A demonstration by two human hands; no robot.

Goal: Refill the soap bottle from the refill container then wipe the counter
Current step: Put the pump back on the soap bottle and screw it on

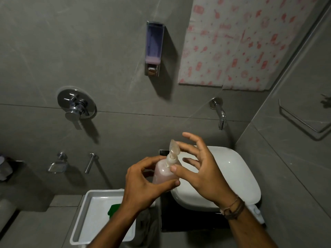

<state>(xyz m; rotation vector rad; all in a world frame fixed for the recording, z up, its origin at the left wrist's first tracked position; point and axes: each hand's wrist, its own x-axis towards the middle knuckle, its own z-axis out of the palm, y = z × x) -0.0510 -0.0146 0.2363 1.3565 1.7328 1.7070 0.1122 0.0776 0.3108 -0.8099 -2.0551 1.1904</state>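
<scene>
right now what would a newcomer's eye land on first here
Centre: the left hand grips a pink soap bottle by the white basin while the right hand pinches its pump. Above, a dispenser hangs on the wall; lower left, a white tray holds something green.

You are holding the soap bottle (162, 173) with your left hand (143, 185) on its left side and your right hand (198, 169) gripping its pump from the right. The bottle is hanging over the left edge of the basin (232, 176), which is sitting on the bench (179, 222). The tray (86, 212) is lying left of the basin. The spout (219, 113) is projecting from the wall behind the basin, with the wall dispenser (154, 48) hanging above and left of it.
</scene>
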